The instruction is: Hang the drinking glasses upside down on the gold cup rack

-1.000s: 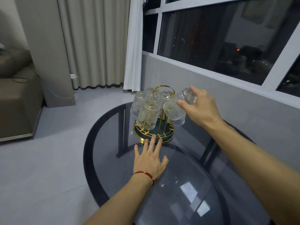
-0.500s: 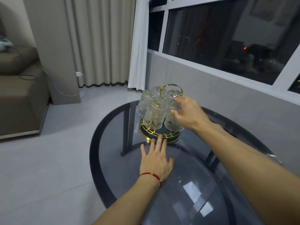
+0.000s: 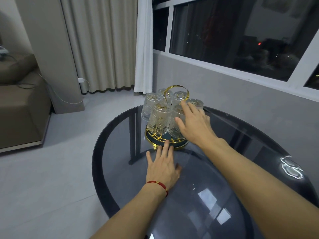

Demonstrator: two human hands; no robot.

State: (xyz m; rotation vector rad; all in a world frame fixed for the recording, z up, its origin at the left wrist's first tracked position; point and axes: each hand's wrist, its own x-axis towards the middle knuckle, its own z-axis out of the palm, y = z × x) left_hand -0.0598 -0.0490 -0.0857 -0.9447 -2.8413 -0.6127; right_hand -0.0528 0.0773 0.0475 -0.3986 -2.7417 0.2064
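Note:
The gold cup rack (image 3: 176, 87), with a loop handle and a round dark-green base, stands at the far side of the round dark glass table (image 3: 241, 152). Several clear patterned drinking glasses hang on it upside down; the front-left glass (image 3: 159, 118) is fully visible. My right hand (image 3: 195, 125) lies with spread fingers against the front-right glass (image 3: 174, 131) and hides most of it. My left hand (image 3: 164, 168), with a red string bracelet at the wrist, is pressed flat on the table, its fingertips touching the rack's base.
A brown sofa (image 3: 20, 109) stands at the left on the grey floor. Beige curtains (image 3: 103, 44) and a white curtain (image 3: 143, 45) hang behind the table. A low grey wall under a dark window (image 3: 241, 31) runs along the right. A charger with its cable (image 3: 81, 80) is plugged in by the curtain.
My right hand has lowered the tilted glass onto the rack's front-right peg and its fingers have spread apart. My left hand stays flat by the base.

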